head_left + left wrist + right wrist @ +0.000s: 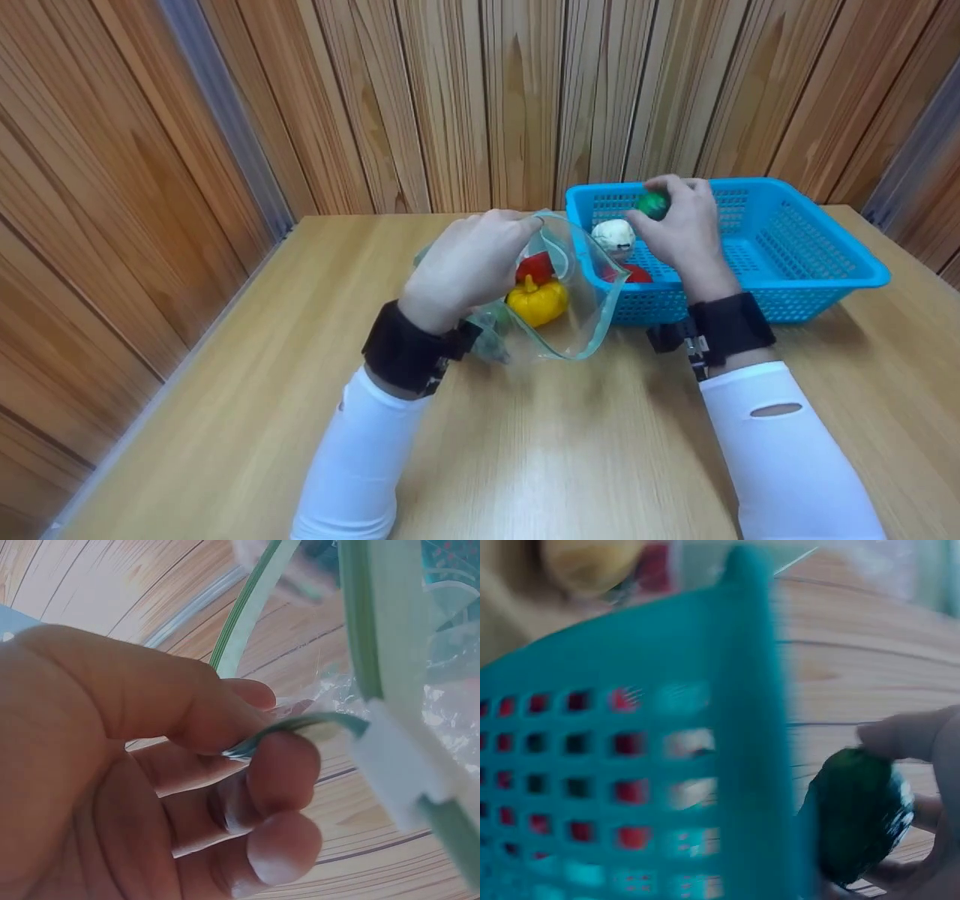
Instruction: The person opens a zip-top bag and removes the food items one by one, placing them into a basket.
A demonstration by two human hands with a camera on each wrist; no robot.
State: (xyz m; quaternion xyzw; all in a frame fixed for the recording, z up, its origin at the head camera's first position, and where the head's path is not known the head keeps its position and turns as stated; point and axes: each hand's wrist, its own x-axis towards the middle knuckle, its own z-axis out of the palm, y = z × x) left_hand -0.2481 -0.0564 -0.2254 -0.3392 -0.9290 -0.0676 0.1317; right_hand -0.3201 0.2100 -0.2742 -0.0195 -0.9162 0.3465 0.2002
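White sleeves [352, 469] on my forearms lie nearest the head camera, each ending below a black wristband [731, 330]. Beyond everything stands a panelled wooden wall [525, 97], and before it stretches the pale wooden counter [555, 465] I work on. On its far right side sits a blue basket [802, 286] with lattice sides.

Just left of the basket, touching or nearly so, I have a clear bag [604, 322] with a green-edged mouth that faces towards me and the basket. My left grip [472, 259] pinches that edge between thumb and fingers; the left wrist view shows the green strip caught there, with a white slider [409, 765] just past my fingertips.

My right grip [686, 225] reaches over the left part of the basket, thumb and fingers closed around a green round vegetable [652, 205]. It lies right between my thumb and fingertips, near the basket's far rim; I cannot tell whether it touches anything below.

At the bag, below and right of my left knuckles, is a yellow pepper [538, 304], with a red piece [535, 268] just behind it. In the basket, below my right grip, a white ball [613, 236] with dark marks sits behind a red thing [636, 274] partly hidden by the rim.
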